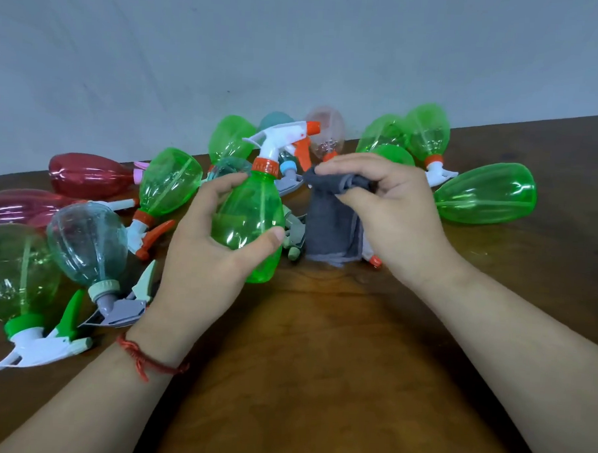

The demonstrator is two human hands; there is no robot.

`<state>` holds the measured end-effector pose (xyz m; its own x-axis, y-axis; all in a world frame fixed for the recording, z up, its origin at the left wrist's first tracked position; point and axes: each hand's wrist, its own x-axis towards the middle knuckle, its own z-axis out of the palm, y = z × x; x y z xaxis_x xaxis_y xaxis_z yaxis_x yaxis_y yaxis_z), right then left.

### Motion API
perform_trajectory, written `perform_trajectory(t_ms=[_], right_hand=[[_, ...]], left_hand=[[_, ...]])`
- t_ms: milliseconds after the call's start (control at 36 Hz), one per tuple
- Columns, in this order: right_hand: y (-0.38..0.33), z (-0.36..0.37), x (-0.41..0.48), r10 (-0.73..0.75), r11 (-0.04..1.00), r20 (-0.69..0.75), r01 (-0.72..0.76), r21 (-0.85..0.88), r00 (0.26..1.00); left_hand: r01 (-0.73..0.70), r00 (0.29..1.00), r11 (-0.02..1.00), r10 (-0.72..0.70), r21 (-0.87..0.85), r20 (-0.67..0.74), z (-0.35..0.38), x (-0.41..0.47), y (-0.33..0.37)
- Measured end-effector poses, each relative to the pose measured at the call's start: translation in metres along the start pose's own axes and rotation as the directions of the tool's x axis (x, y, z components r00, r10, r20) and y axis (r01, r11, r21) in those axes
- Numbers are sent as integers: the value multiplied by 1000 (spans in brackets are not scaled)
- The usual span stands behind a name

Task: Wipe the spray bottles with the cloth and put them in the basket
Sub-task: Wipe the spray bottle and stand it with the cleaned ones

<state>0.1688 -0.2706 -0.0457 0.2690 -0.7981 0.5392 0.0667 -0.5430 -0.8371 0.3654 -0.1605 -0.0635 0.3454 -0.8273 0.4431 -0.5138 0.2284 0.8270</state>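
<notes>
The left hand [207, 243] grips the green spray bottle [248, 220] mid-frame, likely light, slick, empty plastic; the right hand [391, 209] pinches the soft grey cloth [332, 224]; hold the belly.

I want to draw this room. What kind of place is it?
Probably a plain indoor work spot, though I can't be sure. A brown wooden table stands by a bare grey wall, and many plastic spray bottles lie scattered on it.

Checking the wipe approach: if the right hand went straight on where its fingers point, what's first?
Probably the green spray bottle held by the left hand, near its orange collar. The right hand points left, the grey cloth pinched in it leading. Depth unclear.
</notes>
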Motion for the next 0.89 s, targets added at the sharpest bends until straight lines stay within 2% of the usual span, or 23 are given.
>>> perform_trajectory(t_ms=[111,222,278,389,472,528,611,694,833,889], right_hand=[[-3,-1,3,58,993,-94,-48,109,994],[-5,2,-3,105,983,18,-106,152,994],[-7,1,-2,151,968,24,-153,199,988],[-10,-1,4,320,844,-23,-274,461,947],[-12,0,3,420,715,79,-383,585,904],[-13,1,0,438,661,168,-443,606,883],[-14,1,-2,432,655,224,-475,588,873],[-17,0,-2,461,664,246,-515,542,853],[-17,-2,1,464,654,210,-493,574,860],[-15,0,-1,461,646,237,-506,571,855]], left_hand=[[-33,998,999,33,-4,59,5,-3,4],[-13,1000,999,14,-44,17,4,-3,4],[-5,1000,999,5,-46,0,2,0,1],[-15,999,999,16,-45,29,1,2,0],[-59,992,997,64,-43,105,3,-2,1],[-79,990,996,84,-44,115,4,-2,4],[-108,991,994,110,-27,77,2,1,6],[-96,994,995,97,-33,42,-2,5,2],[-76,993,997,76,-4,94,-2,1,2],[-63,993,998,65,-23,95,1,0,2]])
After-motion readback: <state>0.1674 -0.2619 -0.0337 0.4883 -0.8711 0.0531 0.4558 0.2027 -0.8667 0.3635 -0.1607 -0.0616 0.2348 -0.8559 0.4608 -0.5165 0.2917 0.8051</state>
